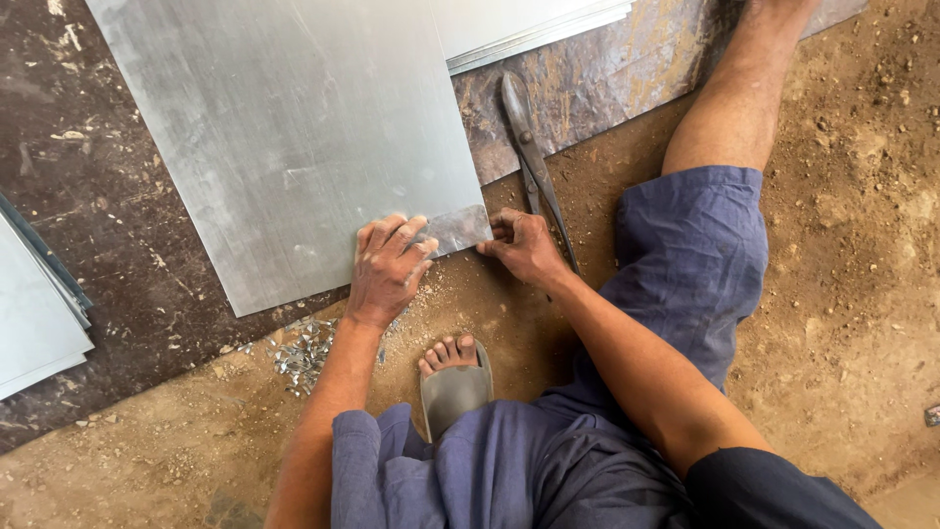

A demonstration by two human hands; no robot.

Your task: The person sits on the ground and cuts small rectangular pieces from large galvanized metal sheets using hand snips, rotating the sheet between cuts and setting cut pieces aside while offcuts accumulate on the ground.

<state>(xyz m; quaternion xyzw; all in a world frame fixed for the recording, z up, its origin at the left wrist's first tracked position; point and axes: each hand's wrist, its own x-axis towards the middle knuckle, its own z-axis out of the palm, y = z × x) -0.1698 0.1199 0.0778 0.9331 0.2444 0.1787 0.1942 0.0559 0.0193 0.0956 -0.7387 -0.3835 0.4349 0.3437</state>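
1. Head view: the metal sheet point(294, 127) lies flat on a dark floor board point(108, 235), its near corner at the board's edge, just ahead of my sandalled foot point(452, 377).
2. My left hand point(389, 266) presses flat on that corner, fingers point(399, 235) spread and bearing down on a bent strip of the edge.
3. My right hand point(524, 245) has its fingers curled tight, pinching the end of the same strip.
4. To fold it well, I judge the left palm should hold firm while both hands press evenly along the line.
5. Tin snips point(534, 162) lie just beside the right hand, partly on the dirt.
6. Metal offcuts point(305, 355) are scattered near the left wrist; more sheets point(34, 313) are stacked at the left.
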